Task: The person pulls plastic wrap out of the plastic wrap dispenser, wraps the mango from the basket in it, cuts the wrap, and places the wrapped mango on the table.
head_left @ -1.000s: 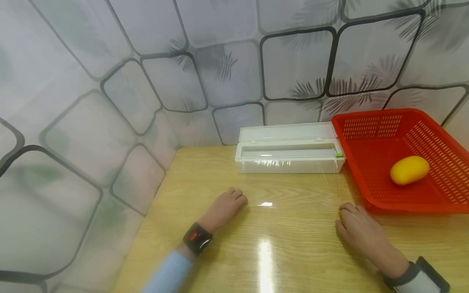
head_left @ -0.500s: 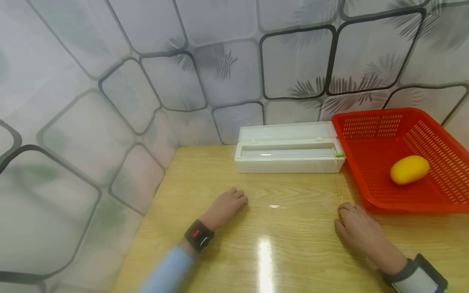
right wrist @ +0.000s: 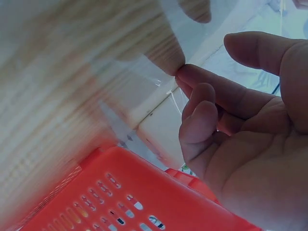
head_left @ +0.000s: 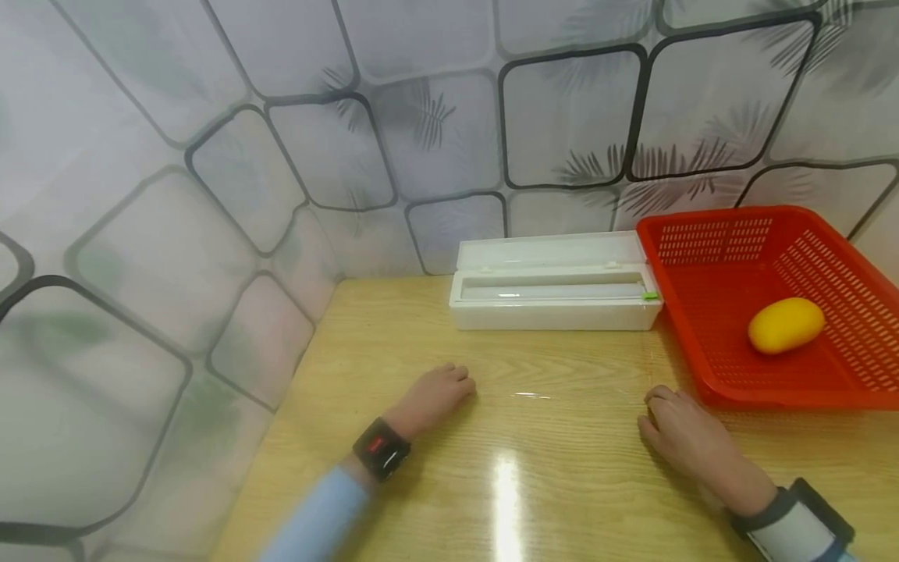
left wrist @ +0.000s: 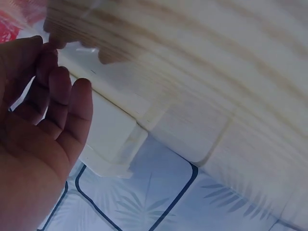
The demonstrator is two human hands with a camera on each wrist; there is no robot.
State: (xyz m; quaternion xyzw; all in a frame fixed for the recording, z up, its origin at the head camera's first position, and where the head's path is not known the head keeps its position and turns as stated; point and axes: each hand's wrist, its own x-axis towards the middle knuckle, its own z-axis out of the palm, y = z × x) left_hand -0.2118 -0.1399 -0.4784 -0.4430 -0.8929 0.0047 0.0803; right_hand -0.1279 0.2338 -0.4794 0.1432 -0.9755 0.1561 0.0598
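Down on the table (head_left: 379, 336) with the left hand (head_left: 434, 396), fingers bent and close together, thumb tip near the index tip; dim in the left wrist view, so cannot tell whether pinching film there or merely touching. Just past three o'clock from it, down on the wood too with the right hand (head_left: 691, 433): index fingertip touching the surface, thumb well apart, other fingers loosely curled, holding nothing between thumb and index. Between the two, spread over the wood, clear film (head_left: 531, 395), marked by a thin glint. On the wrists, black bands (head_left: 381, 449); behind the left one, a pale blue sleeve (head_left: 316, 515). At twelve o'clock from the middle of the film, a long white box (head_left: 555, 318), lid (head_left: 551, 251) tipped back, white roll (head_left: 555, 293) lengthwise inside, green tab (head_left: 650, 297) at the three o'clock end. At three o'clock from the box, right beside it, a red basket (head_left: 779, 396) with a yellow fruit (head_left: 786, 325) inside. Beyond, from nine round through twelve, a pale patterned wall (head_left: 449, 140).
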